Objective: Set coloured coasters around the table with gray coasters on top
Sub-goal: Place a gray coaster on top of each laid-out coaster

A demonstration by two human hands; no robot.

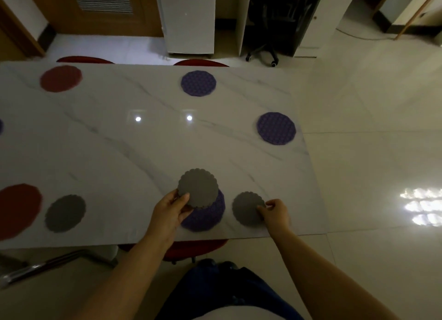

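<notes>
- Gray coaster (198, 188) is pinched at its near edge by the fingers of the left hand (171, 212). It overlaps the far part of a purple coaster (205, 214) lying under those fingers. Released off-centre, it could land skewed or nudge the purple one.
- Fingers of the right hand (275, 212) pinch a second gray coaster (247, 208), left of them on the worktop (143, 152). Dragging it could slide it off the near edge.
- Far beyond both hands, two more purple coasters (276, 128) (198, 83) and a red coaster (61, 78) lie uncovered.
- No container shows.
</notes>
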